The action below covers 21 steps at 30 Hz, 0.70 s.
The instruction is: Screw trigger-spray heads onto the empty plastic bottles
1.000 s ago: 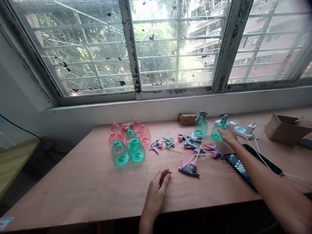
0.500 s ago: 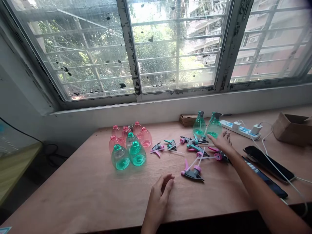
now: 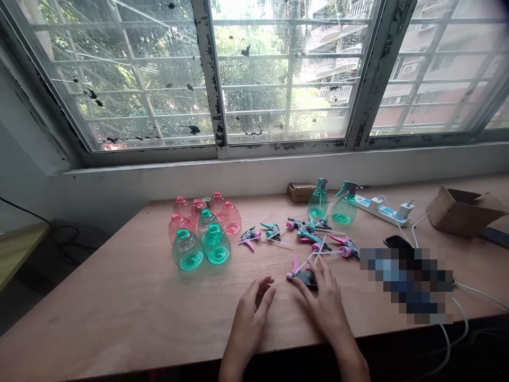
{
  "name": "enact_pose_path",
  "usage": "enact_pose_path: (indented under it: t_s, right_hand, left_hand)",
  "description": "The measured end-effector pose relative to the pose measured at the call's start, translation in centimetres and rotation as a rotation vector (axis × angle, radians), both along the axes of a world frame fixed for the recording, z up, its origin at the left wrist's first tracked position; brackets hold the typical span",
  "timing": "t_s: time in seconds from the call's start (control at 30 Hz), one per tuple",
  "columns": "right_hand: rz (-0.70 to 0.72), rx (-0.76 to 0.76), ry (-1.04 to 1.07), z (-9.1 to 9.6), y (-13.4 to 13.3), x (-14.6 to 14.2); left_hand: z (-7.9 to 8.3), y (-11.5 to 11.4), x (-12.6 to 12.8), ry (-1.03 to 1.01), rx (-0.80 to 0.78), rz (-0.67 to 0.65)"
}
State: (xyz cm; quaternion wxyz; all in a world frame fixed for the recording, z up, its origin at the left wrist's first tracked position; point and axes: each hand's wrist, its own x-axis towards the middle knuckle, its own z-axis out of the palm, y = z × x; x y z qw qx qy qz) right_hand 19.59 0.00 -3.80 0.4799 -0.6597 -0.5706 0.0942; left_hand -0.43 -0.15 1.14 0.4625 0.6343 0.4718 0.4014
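My left hand (image 3: 251, 309) rests on the wooden table with its fingers loosely curled, the thumb apart and nothing in it. To its right, my right hand (image 3: 323, 300) reaches over a grey and pink trigger spray head (image 3: 305, 277), fingers spread around it; whether they touch it is unclear. Further back lie several more spray heads (image 3: 272, 231), pink, teal and grey, with thin tubes. At the left, green bottles without tops (image 3: 217, 246) stand in front of pink ones (image 3: 231, 216). Two green bottles with spray heads (image 3: 345, 208) stand upright at the back.
A white power strip (image 3: 382, 211) with plugs and cables runs along the back right. Beyond it stands an open cardboard box (image 3: 457, 212). A flat brown box (image 3: 300, 193) lies by the wall. A blurred patch (image 3: 409, 286) hides things at the right.
My right hand has moved from beside the rear green bottle back toward me, over the nearest spray head. That bottle now stands free with its trigger visible. The left hand stays about where it was.
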Motion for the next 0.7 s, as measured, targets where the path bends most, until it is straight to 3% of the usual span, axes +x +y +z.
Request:
enact_pose_path:
  t_s: [0.1, 0.2, 0.33, 0.47, 0.57, 0.7]
  right_hand:
    - [0.02, -0.1, -0.168, 0.0, 0.1, -0.5]
    - [0.045, -0.107, -0.178, 0.1, -0.2, -0.4]
    - [0.132, -0.044, -0.032, 0.4, -0.4, 0.2]
    - [0.119, -0.027, 0.184, 0.5, -0.4, 0.8]
    - [0.123, -0.048, 0.197, 0.5, -0.4, 0.9]
    - [0.142, -0.049, 0.097, 0.6, -0.4, 0.6]
  left_hand:
    - [0.0, 0.0, 0.0, -0.001, 0.008, -0.006]
    - [0.1, 0.1, -0.1, -0.012, 0.015, -0.007]
    - [0.2, 0.0, -0.1, -0.023, 0.02, 0.008]
    - [0.1, -0.3, -0.3, -0.03, 0.055, 0.096]
    - [0.9, -0.1, -2.1, -0.058, 0.18, 0.281]
    - [3.6, 3.3, -8.1, -0.157, 0.439, 0.838]
